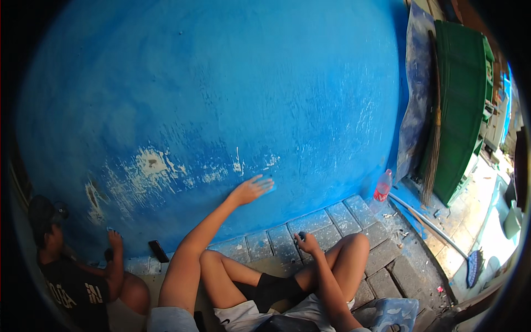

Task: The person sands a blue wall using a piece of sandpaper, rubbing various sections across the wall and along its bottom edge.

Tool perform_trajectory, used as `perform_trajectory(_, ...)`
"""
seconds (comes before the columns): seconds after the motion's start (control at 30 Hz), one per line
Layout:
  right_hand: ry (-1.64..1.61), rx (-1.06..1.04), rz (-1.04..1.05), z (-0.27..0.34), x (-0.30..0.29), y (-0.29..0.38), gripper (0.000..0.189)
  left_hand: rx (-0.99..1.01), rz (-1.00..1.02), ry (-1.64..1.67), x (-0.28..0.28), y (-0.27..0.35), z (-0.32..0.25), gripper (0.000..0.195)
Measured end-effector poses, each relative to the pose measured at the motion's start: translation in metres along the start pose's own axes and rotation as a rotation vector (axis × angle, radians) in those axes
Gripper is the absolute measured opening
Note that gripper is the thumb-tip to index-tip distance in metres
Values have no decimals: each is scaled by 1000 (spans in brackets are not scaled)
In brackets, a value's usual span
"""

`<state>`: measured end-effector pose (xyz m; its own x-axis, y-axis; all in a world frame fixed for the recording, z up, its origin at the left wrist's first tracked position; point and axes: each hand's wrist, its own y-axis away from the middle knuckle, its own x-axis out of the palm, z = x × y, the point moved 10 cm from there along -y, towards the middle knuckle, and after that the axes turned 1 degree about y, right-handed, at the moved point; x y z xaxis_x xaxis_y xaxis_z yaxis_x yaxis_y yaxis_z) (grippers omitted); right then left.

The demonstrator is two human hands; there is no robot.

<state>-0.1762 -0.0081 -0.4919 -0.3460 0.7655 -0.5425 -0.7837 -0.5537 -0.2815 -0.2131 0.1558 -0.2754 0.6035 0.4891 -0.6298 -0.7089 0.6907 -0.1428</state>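
Note:
In front of me is a blue-painted wall (257, 103) with peeling, whitish patches low down. My left hand (252, 190) lies flat against it, fingers a little blurred, over a light blue flat piece (270, 189) whose edge shows past the fingertips. What that piece is made of I cannot tell. Beside the bare patch (152, 162) paint flakes away, to the left of this hand. My right hand (309, 244) is raised above my bent knee, its fingers curled around a small dark object (302, 235) that is mostly hidden.
At the left a person (74, 269) in a dark shirt and cap works at the wall's foot, near a phone (158, 251). Grey pavers (307, 220) edge the wall. To the right stand a plastic bottle (382, 189), a stick broom (433, 153), a green cabinet (458, 108) and a long-handled brush (474, 267).

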Motion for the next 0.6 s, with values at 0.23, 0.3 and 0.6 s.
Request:
perform_trajectory(0.23,-80,121,72,-16,12,13,45,-245,-180,-85,-115,0,132,57)
perform_trajectory(0.3,-44,109,101,-11,18,8,45,-444,-270,-128,-179,8,196,63)
perform_trajectory(0.6,144,-19,28,-28,17,1,45,-440,-475,75,-124,1,150,63)
